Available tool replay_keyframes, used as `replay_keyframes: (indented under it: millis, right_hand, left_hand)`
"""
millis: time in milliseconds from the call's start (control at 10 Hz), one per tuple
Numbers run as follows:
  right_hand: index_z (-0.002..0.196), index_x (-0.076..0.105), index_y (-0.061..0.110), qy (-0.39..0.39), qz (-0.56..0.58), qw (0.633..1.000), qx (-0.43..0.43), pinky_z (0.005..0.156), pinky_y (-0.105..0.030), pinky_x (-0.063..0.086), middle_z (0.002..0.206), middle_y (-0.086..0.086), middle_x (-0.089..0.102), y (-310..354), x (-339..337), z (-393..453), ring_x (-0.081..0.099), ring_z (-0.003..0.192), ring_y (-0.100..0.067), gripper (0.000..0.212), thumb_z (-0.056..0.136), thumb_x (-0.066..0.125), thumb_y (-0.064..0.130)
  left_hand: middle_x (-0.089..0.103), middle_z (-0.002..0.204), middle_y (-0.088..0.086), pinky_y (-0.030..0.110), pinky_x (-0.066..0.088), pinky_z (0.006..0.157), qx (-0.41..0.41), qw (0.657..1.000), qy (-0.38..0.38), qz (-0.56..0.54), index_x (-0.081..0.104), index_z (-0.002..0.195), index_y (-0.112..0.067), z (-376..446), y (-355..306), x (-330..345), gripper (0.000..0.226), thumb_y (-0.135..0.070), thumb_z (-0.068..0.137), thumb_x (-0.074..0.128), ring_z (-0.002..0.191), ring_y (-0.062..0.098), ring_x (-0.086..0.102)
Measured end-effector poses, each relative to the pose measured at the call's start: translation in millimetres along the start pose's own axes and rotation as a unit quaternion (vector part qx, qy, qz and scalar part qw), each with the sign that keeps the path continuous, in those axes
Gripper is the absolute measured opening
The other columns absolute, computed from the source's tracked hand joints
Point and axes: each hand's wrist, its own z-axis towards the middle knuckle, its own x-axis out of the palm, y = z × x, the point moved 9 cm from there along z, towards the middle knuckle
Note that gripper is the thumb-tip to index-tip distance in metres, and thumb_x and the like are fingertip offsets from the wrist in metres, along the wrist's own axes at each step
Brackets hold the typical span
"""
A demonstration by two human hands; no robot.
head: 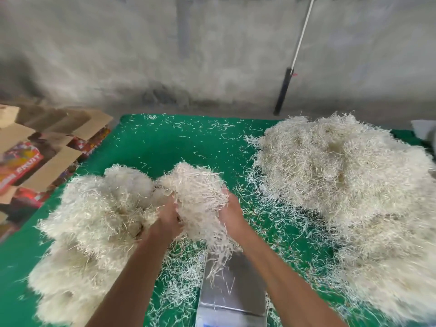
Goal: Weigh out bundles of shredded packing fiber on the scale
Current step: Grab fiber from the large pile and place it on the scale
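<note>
Both forearms extended forward; left hand [168,221] and right hand [232,214] curled, gripping fibre bundle [200,197].

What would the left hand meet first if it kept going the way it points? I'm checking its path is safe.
Probably only fiber: the left hand points up and forward into the bundle it grips, with the left pile right beside it. Depth is unclear.

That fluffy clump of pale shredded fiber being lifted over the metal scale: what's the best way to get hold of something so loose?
Cup the pale shredded fiber clump from both flanks, as the left hand and right hand do here, fingers dug in. It has no firm edge, and strands trail from its underside toward the shiny metal scale pan, so a squeeze from two sides probably holds it together best.
</note>
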Motion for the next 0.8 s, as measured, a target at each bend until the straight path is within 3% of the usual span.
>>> replay_keyframes:
  millis: [100, 200, 300, 400, 500, 600, 700, 800]
  right_hand:
    - [0.159, 0.034, 0.025, 0.025, -0.026, 0.999, 0.008, 0.041, -0.017, 0.033, 0.132, 0.006, 0.051, 4.2, -0.6, -23.1, 0.042, 0.041, -0.001, 0.074, 0.094, 0.035, -0.012]
    - [0.156, 0.038, 0.016, 0.027, -0.069, 0.997, 0.008, 0.042, -0.015, 0.035, 0.119, -0.002, 0.064, -7.4, -17.7, -38.3, 0.043, 0.042, 0.001, 0.061, 0.1, 0.041, -0.005]
    - [0.143, 0.047, 0.021, -0.05, -0.063, 0.997, -0.016, 0.05, -0.017, 0.048, 0.094, 0.003, 0.063, -15.0, -55.9, -52.0, 0.06, 0.063, -0.001, 0.046, 0.102, 0.063, 0.034]
    - [0.143, 0.05, 0.033, -0.04, 0.017, 0.999, -0.008, 0.072, -0.023, 0.058, 0.123, 0.002, 0.064, -30.5, -70.1, -66.2, 0.069, 0.092, -0.006, 0.062, 0.09, 0.069, 0.06]
    - [0.151, 0.039, 0.047, 0.015, 0.066, 0.998, -0.019, 0.113, -0.049, 0.036, 0.155, 0.008, 0.045, -43.4, -61.2, -87.1, 0.05, 0.135, -0.015, 0.068, 0.09, 0.059, 0.068]
    - [0.164, 0.011, 0.035, 0.034, -0.028, 0.999, -0.011, 0.122, -0.05, 0.022, 0.17, 0.007, 0.018, -57.5, -44.6, -99.0, 0.023, 0.155, -0.022, 0.118, 0.074, 0.067, 0.086]
    - [0.165, 0.01, 0.016, -0.025, -0.01, 1.0, 0.0, 0.125, -0.048, 0.026, 0.171, -0.005, 0.017, -66.5, -59.4, -100.2, 0.025, 0.155, -0.028, 0.1, 0.094, 0.071, 0.05]
    - [0.164, 0.014, 0.015, -0.018, 0.021, 1.0, 0.012, 0.123, -0.053, 0.023, 0.171, -0.007, 0.015, -71.9, -79.2, -108.4, 0.025, 0.153, -0.031, 0.083, 0.101, 0.06, 0.044]
  left_hand:
    - [0.04, 0.092, 0.04, 0.002, 0.041, 0.05, -0.006, 0.999, 0.038, 0.019, 0.019, 0.149, 0.015, -12.3, 16.6, 14.3, 0.043, 0.001, 0.109, 0.022, 0.052, -0.001, 0.056]
    - [0.026, 0.158, 0.028, 0.007, 0.043, 0.043, -0.026, 0.995, 0.083, 0.054, 0.019, 0.155, 0.001, -19.0, 43.9, 26.8, 0.048, -0.015, 0.111, 0.027, 0.109, 0.039, 0.054]
    - [0.029, 0.162, 0.013, 0.026, 0.057, 0.064, -0.081, 0.99, 0.108, -0.034, 0.031, 0.155, -0.014, -13.7, 67.2, 34.3, 0.057, -0.044, 0.107, 0.035, 0.126, 0.038, 0.05]
    - [0.03, 0.16, 0.017, 0.03, 0.053, 0.089, -0.027, 0.991, 0.12, 0.056, 0.024, 0.157, -0.012, 3.5, 91.1, 24.4, 0.057, -0.019, 0.105, 0.046, 0.146, 0.035, 0.031]
    - [0.047, 0.137, 0.011, 0.019, 0.049, 0.074, -0.013, 0.978, 0.098, 0.186, 0.033, 0.153, -0.004, 20.4, 113.7, 23.1, 0.071, 0.014, 0.088, 0.056, 0.126, 0.03, 0.051]
    - [0.057, 0.112, 0.0, 0.023, 0.056, 0.073, -0.014, 0.96, 0.151, 0.233, 0.05, 0.135, -0.005, 13.4, 129.1, 34.4, 0.053, 0.005, 0.085, 0.067, 0.097, 0.019, 0.063]
    - [0.061, 0.118, 0.002, 0.042, 0.061, 0.079, -0.003, 0.949, 0.237, 0.206, 0.038, 0.143, -0.019, 8.3, 135.9, 33.6, 0.074, -0.023, 0.082, 0.08, 0.101, 0.027, 0.068]
    - [0.059, 0.123, 0.009, 0.049, 0.051, 0.094, -0.125, 0.963, 0.213, 0.105, 0.052, 0.121, -0.015, 16.9, 152.1, 2.8, 0.081, -0.081, 0.074, 0.061, 0.108, 0.027, 0.062]
